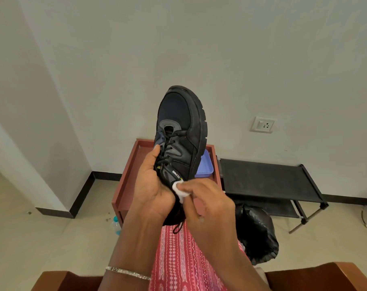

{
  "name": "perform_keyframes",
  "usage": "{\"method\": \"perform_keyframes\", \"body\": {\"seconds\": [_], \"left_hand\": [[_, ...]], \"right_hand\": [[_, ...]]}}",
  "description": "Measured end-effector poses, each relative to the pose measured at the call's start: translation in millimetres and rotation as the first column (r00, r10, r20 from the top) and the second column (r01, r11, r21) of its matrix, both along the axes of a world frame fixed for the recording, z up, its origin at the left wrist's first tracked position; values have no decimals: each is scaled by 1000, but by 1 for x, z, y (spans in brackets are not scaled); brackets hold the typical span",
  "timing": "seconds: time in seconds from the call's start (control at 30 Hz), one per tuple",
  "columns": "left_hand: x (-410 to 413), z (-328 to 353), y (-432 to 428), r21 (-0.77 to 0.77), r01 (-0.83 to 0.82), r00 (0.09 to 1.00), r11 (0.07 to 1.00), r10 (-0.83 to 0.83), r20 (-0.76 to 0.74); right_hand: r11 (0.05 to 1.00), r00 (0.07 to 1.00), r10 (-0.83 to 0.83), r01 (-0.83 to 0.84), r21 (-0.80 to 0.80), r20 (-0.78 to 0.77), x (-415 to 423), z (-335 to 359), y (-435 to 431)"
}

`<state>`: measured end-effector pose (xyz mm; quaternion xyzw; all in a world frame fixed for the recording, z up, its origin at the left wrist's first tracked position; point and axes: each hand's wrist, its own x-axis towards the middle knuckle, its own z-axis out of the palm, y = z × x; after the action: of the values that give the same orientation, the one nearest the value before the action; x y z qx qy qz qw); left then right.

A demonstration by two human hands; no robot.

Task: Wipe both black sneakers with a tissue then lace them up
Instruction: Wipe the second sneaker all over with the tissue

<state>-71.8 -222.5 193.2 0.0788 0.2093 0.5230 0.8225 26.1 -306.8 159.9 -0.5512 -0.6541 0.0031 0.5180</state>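
A black sneaker [181, 131] is held up in front of me, toe pointing away and up, its black laces loosely threaded. My left hand [151, 185] grips it around the heel and tongue side. My right hand [203, 204] pinches a small white tissue [179, 190] against the sneaker's side near the white lettering by the heel. A loose lace end [177, 227] dangles below my hands. The second sneaker is not in view.
A reddish-brown table [126, 185] with a raised rim stands ahead, holding a lilac tray [204, 166]. A black shoe rack [268, 179] sits at right, a black bag [256, 229] beside it, a plastic bottle [116, 225] on the floor.
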Motion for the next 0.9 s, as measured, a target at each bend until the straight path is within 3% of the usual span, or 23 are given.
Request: {"method": "perform_keyframes", "body": {"seconds": [0.13, 0.43, 0.73, 0.9], "left_hand": [[5, 2, -4, -14, 23, 1000, 1000, -23, -3], [-4, 5, 9, -12, -62, 998, 998, 62, 31], [12, 12, -19, -66, 95, 995, 993, -96, -19], [7, 9, -8, -119, 76, 995, 990, -83, -57]], "right_hand": [[998, 999, -51, 50, 35, 18, 0, 19, 20], [998, 997, 32, -35, 43, 73, -6, 3, 0], [960, 972, -203, 174, 220, 116, 16, 34, 55], [984, 991, -94, 79, 157, 93, -4, 13, 32]]}}
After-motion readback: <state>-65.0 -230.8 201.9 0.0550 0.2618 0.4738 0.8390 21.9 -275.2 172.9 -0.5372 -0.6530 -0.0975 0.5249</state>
